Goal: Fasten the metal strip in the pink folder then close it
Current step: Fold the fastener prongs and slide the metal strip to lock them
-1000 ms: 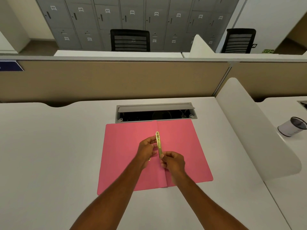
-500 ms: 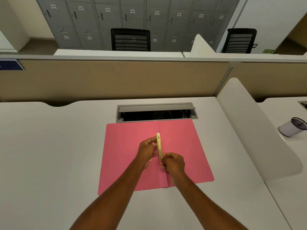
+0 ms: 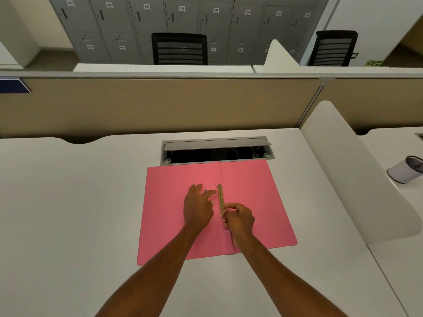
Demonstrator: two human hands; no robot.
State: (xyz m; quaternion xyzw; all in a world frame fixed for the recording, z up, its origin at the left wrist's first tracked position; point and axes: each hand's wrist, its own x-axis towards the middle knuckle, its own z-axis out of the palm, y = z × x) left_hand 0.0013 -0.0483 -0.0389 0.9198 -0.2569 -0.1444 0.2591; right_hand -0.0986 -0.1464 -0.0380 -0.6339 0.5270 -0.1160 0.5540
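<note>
On my bench (image 3: 68, 202) I count 1 pink folder (image 3: 251, 191), lying open, and 1 metal strip (image 3: 220, 196) along its fold. I have 2 hands on it: 1 left hand (image 3: 198, 208), 1 right hand (image 3: 239, 217). Also noted: 1 cable hatch (image 3: 216, 143), 1 cup (image 3: 404, 169), 2 black chairs (image 3: 179, 49) beyond the partition.

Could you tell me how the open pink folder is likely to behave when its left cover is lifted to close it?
The pink folder looks like thin card lying flat, so the cover will probably flex, not swing stiffly. It seems light and may slide on the smooth white desk. The right hand on the metal strip near the crease should anchor it.
</note>
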